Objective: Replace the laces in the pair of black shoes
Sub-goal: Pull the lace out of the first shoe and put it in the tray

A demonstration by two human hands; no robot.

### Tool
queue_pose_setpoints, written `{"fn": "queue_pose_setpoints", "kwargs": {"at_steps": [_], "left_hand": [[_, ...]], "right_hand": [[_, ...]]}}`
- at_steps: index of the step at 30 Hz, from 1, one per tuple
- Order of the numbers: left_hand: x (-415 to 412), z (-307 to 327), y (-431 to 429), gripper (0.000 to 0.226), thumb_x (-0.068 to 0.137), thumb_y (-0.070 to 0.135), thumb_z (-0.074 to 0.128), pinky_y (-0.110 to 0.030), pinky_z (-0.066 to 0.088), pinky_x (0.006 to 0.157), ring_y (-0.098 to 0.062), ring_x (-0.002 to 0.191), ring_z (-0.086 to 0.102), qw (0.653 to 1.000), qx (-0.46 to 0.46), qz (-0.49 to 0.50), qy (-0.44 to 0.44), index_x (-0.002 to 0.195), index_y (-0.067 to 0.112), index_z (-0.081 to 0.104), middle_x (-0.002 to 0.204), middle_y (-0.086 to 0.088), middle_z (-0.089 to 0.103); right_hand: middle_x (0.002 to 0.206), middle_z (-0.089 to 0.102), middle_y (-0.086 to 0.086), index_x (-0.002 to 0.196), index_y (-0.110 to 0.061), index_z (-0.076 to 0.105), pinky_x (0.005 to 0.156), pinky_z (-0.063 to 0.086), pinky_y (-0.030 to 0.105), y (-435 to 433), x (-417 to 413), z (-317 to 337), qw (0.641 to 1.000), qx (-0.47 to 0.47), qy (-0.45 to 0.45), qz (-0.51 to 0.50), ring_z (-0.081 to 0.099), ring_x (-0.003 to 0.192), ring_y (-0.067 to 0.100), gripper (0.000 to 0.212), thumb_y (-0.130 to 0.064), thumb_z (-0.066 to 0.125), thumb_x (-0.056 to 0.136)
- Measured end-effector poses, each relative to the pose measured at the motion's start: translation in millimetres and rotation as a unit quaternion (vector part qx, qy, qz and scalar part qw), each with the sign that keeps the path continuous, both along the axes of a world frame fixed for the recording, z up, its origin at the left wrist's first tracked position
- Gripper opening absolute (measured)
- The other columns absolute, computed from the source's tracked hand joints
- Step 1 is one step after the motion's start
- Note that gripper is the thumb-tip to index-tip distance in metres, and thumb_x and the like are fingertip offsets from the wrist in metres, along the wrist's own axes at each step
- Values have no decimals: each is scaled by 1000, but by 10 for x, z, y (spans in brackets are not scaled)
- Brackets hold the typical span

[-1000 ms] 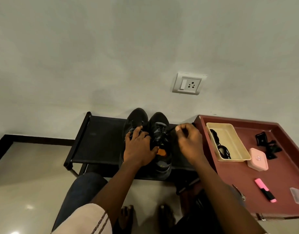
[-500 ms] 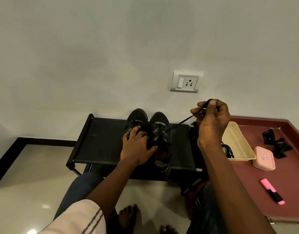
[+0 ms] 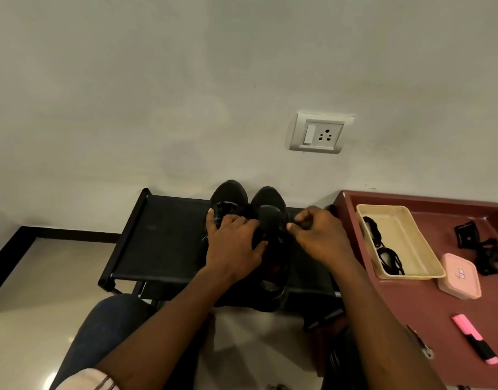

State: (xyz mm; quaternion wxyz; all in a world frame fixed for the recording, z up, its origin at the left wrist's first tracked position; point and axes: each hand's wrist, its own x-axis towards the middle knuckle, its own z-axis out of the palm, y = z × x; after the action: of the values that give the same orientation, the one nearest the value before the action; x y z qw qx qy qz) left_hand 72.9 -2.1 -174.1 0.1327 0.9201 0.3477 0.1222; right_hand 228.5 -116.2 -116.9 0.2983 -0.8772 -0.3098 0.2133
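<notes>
Relacing is looking unfinished: your left hand [image 3: 233, 243] is gripping the 2 black shoes [image 3: 267, 198], your right hand [image 3: 318, 237] pinching a hardly visible lace.

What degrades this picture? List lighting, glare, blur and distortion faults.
Head view: dim, flat light; black shoes merge with the black rack, so the lace the right hand pinches is lost; a glare spot on the floor lower left; wide-angle bending tilts the wall socket and maroon tray.

Pair of black shoes [image 3: 230, 193], standing upright side by side on a black rack [image 3: 163, 235], toes toward the wall [image 3: 158, 108], heels at the rack's near edge
</notes>
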Motion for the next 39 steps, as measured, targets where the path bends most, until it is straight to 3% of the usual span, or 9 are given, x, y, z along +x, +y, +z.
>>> {"fn": "queue_pose_setpoints", "kwargs": {"at_steps": [2,6,11,17,20,23,27,34,39], "left_hand": [[90,49,-5,35,95,54,57,-56,-8,122,-16,130,52,1000,-3,-14,-2,125,38,62,122,11,67],[201,73,8,30,97,42,60,-50,15,125,-15,121,57,999,-14,-45,-6,126,37,64,124,8,66],[224,101,99,21,90,31,72,-41,50,100,-13,96,65,992,-82,-42,-87,111,29,74,107,7,71],[223,105,125,15,92,32,72,-41,53,96,-8,90,65,983,-125,-45,-130,105,26,73,100,9,72],[240,87,117,18,94,32,70,-44,51,100,-10,94,66,982,-124,-42,-139,111,26,72,104,9,73],[261,81,109,12,94,27,71,-38,53,92,-4,79,56,981,-111,-41,-154,106,24,72,90,14,66],[278,85,127,17,93,18,71,-17,40,68,5,64,48,973,-135,-47,-180,95,33,62,69,24,47],[280,83,247,35,94,14,71,-27,56,92,-1,95,65,934,-303,-76,-173,124,30,63,100,19,65],[240,111,360,47,87,6,71,-32,60,88,-9,90,70,909,-373,-125,-138,125,31,62,100,8,71]], "right_hand": [[87,70,-9,93,-32,63,85,60,43,6,-57,-40,998,-43,18,36,68,84,10,19,-40,79,88],[87,71,-7,96,-32,62,84,61,44,64,-143,-73,991,-106,-7,80,70,84,14,18,-37,78,88],[85,68,-9,87,-32,63,80,60,42,118,-130,-112,992,-88,-60,73,67,82,14,9,-28,69,92],[81,74,-8,90,-33,62,74,59,37,134,20,-115,988,132,1,-79,71,79,9,11,-27,69,97],[88,70,-12,95,-34,60,74,56,33,135,64,-96,966,205,-49,-152,69,83,9,11,-30,70,96],[106,64,-8,111,-32,57,79,54,34,116,105,-156,982,124,-61,-126,64,94,13,25,-34,74,92],[88,70,-8,93,-29,68,73,54,26,142,34,-219,997,43,60,-6,69,86,10,12,-29,80,88],[87,67,-11,90,-36,63,66,51,30,269,-192,-222,993,-68,-71,60,65,81,12,14,-24,69,86],[83,68,-11,86,-33,65,71,55,32,269,-201,-183,996,-54,-63,26,66,80,11,11,-23,69,88]]}}
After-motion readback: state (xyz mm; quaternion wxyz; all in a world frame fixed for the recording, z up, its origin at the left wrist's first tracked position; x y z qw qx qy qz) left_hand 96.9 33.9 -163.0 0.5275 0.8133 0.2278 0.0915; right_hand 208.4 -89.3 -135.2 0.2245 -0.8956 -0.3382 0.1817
